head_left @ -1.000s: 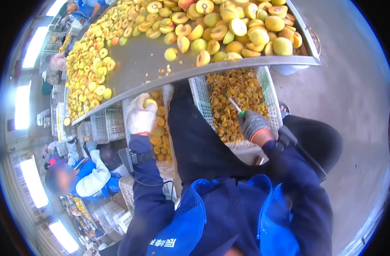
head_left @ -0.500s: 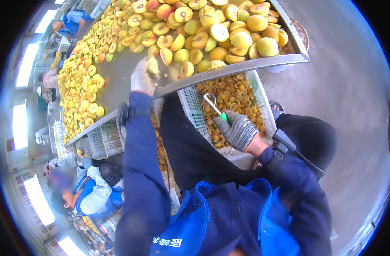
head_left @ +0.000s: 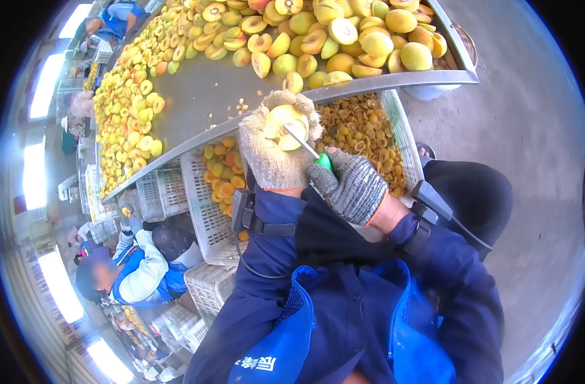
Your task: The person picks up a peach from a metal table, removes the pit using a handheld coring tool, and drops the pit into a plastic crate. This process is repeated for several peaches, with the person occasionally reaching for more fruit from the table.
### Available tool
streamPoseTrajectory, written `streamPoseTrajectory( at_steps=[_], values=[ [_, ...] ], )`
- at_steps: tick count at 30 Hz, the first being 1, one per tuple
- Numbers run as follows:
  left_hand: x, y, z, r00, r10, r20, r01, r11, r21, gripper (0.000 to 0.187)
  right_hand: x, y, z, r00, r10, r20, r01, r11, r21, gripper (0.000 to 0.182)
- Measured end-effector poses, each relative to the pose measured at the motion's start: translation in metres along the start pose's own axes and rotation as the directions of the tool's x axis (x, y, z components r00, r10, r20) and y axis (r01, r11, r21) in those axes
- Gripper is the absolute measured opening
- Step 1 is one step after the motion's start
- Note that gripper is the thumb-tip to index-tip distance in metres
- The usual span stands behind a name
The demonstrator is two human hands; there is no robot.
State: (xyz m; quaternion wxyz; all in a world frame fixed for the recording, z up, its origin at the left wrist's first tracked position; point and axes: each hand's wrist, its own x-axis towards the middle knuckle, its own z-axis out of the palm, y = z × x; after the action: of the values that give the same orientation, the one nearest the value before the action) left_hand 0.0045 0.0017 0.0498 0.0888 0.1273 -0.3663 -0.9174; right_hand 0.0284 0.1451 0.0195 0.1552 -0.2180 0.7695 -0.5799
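My left hand (head_left: 270,160), in a pale cloth glove, is closed around a yellow peach half (head_left: 281,116) with its cut face turned up. A green-handled pitting tool (head_left: 323,161) with a thin metal shaft is gripped in my right hand (head_left: 356,187), which wears a grey knit glove. The tool's metal end reaches the middle of the peach's cut face; its tip is hard to make out. Both hands are in front of the metal table edge (head_left: 376,83), and many peach halves (head_left: 377,45) lie piled on that table.
Below the table, one crate (head_left: 404,137) holds small brown-orange pit pieces. To the left, another white crate (head_left: 206,221) contains peach halves. A co-worker in a blue apron (head_left: 134,278) sits at the left. A bucket (head_left: 436,93) stands beyond the table's right corner.
My left hand has come back from the table with a peach half, down to my right hand. The pitting tool, earlier held over the pit crate, now meets the fruit.
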Motion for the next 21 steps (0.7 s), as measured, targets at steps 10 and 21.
streamPoseTrajectory(
  at_steps=[10,21],
  values=[
    [-0.012,-0.012,-0.006,0.987,0.128,0.094,-0.149,0.949,0.277,0.039,-0.011,-0.007,0.003,0.997,0.071,0.013,-0.071,0.997,-0.004,0.028],
    [-0.016,-0.011,-0.014,0.979,0.168,0.118,-0.205,0.833,0.514,0.041,-0.015,-0.008,0.005,0.999,0.042,0.034,-0.046,0.993,0.11,0.025]
  ],
)
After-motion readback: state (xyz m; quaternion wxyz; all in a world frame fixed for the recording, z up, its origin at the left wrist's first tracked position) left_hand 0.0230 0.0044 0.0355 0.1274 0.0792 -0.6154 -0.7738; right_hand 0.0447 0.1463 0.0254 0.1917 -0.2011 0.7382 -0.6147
